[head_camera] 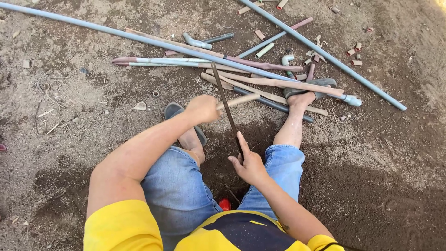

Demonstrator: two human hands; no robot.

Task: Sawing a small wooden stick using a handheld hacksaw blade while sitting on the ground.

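Left hand [203,108]: closed round a short tan pipe piece [239,100], holding it level and steady above the ground.
Right hand [249,165]: wrapped on the near end of a thin dark saw blade [225,104], forefinger along it; blade crosses the piece, probably to cut it.
Feet: the right one [301,99] rests on the long pipes [260,83], seemingly pinning them.
Around: short offcuts [355,53] scattered on the dirt ground [69,121] beyond; pipe pile crowds the blade's far end.

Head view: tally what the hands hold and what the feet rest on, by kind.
Dark blade, in right hand: 1
Short tan pipe, in left hand: 1
Sandals, underfoot: 2
Total: 4
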